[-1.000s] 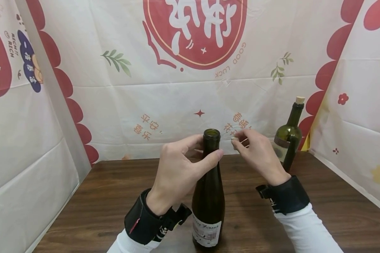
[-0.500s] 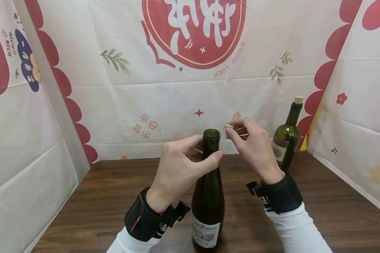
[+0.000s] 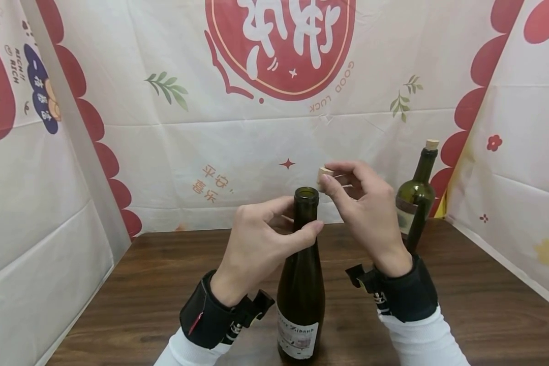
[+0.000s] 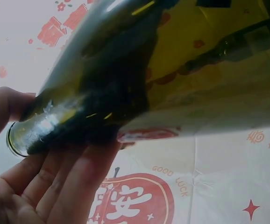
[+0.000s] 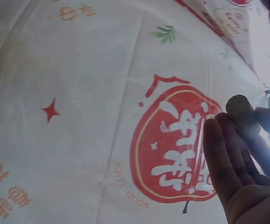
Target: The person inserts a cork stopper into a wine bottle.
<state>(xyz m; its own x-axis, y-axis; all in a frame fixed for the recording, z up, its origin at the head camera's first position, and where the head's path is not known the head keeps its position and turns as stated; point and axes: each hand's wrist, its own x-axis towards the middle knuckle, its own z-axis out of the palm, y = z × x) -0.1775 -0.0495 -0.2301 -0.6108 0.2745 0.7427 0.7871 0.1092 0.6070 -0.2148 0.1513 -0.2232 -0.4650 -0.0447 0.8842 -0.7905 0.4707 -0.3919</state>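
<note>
A dark green wine bottle point(image 3: 300, 284) with a white label stands upright on the wooden table, its mouth uncovered. My left hand point(image 3: 258, 244) grips its neck, thumb on the near side; in the left wrist view the fingers point(image 4: 74, 177) curl round the neck just below the rim. Just right of the mouth and slightly above it, my right hand point(image 3: 366, 208) pinches a cork point(image 3: 325, 174) between thumb and fingers. The right wrist view shows that cork point(image 5: 242, 116) held near the fingertips, apart from the bottle.
A second green wine bottle point(image 3: 415, 195), with a cork point(image 3: 432, 145) in its mouth, stands at the back right behind my right hand. Printed cloth point(image 3: 256, 147) encloses the back and both sides of the wooden table point(image 3: 164, 290).
My right hand has moved left and upward with the cork, from the right of the bottle to beside its mouth. The left hand and the bottle have stayed in place.
</note>
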